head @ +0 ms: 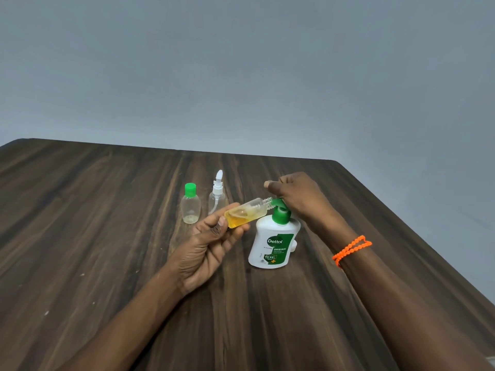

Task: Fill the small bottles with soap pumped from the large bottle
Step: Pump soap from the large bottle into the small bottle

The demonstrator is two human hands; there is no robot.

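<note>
My left hand (pixel 209 245) pinches a small clear bottle (pixel 247 214), tilted almost flat, with amber soap pooled in its lower end. Its open neck meets the spout of the green pump (pixel 280 210) on the large white soap bottle (pixel 273 243), which stands upright on the table. My right hand (pixel 297 196) rests on top of the pump head with its fingers curled over it. Behind the held bottle stand two empty small bottles: one with a green cap (pixel 190 207) and one with a white spray top (pixel 217 200).
A dark wood-grain table (pixel 107 236) carries everything; its far edge runs along a plain grey wall. A small white cap (pixel 293 246) peeks out behind the large bottle's right side. An orange beaded band (pixel 351 249) circles my right wrist.
</note>
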